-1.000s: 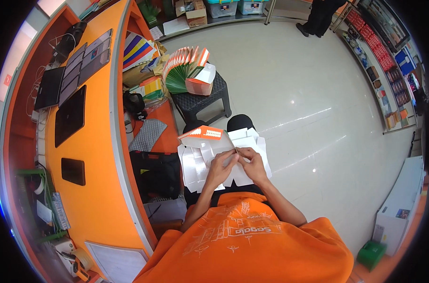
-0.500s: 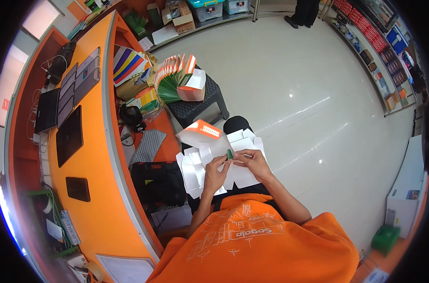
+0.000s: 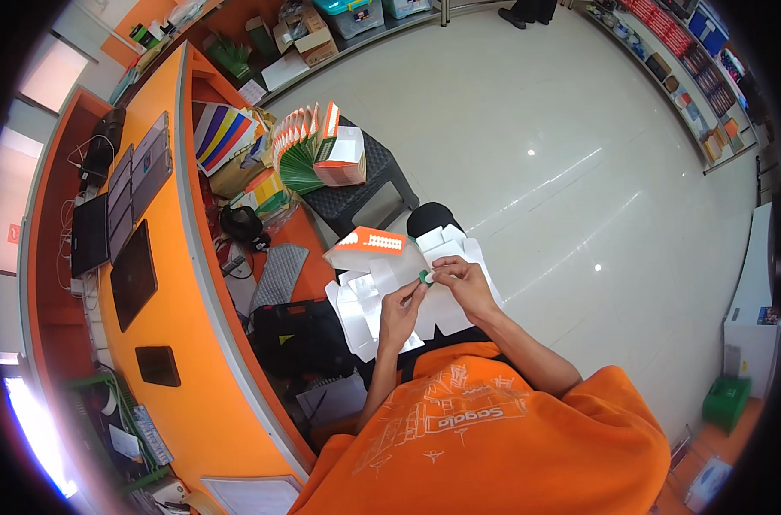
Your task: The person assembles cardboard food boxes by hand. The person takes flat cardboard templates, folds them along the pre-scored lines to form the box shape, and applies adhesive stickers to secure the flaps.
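**Green flap (image 3: 424,275) found under grip**

From my remote station, I record the flap between the fingers: the left hand (image 3: 397,315) pinches its near side, the right hand (image 3: 466,286) its right side. The orange-and-white carton (image 3: 373,241) sits just beyond the fingers, over white card pieces (image 3: 356,324).

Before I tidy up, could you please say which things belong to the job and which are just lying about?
Belongs:
green tab, at left hand and right hand;
orange-printed carton;
white card pieces;
probably the fanned cartons.

Seemingly lying about:
black bag;
green box;
dark tablet.
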`<act>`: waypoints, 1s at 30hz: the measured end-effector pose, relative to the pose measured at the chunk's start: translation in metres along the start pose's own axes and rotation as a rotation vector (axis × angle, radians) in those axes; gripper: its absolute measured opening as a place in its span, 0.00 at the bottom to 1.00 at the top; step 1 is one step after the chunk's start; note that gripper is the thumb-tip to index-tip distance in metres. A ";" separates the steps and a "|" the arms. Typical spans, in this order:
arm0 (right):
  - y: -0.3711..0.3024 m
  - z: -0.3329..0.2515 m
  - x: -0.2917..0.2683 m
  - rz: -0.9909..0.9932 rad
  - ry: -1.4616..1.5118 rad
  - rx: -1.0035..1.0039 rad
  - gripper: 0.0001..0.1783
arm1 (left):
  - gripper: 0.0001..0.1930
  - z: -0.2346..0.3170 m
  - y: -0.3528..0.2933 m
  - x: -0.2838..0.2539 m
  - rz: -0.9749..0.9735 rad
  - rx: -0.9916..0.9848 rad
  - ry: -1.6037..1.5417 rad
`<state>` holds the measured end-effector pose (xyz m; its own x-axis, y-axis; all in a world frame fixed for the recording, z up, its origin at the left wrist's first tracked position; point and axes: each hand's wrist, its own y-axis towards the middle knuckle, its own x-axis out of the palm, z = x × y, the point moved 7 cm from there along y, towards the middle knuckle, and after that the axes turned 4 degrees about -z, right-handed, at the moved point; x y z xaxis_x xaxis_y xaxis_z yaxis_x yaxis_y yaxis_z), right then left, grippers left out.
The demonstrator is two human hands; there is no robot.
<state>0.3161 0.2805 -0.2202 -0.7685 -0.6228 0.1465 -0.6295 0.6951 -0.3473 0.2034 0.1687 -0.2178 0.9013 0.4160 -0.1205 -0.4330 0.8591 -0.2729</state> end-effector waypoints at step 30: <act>-0.006 0.007 0.022 -0.094 0.061 -0.073 0.08 | 0.17 -0.015 0.002 -0.013 0.096 -0.066 -0.542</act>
<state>0.3036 0.2602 -0.2209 -0.7100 -0.6649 0.2320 -0.7039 0.6604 -0.2615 0.1907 0.1606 -0.2312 0.7162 0.6000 0.3563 -0.4955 0.7968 -0.3459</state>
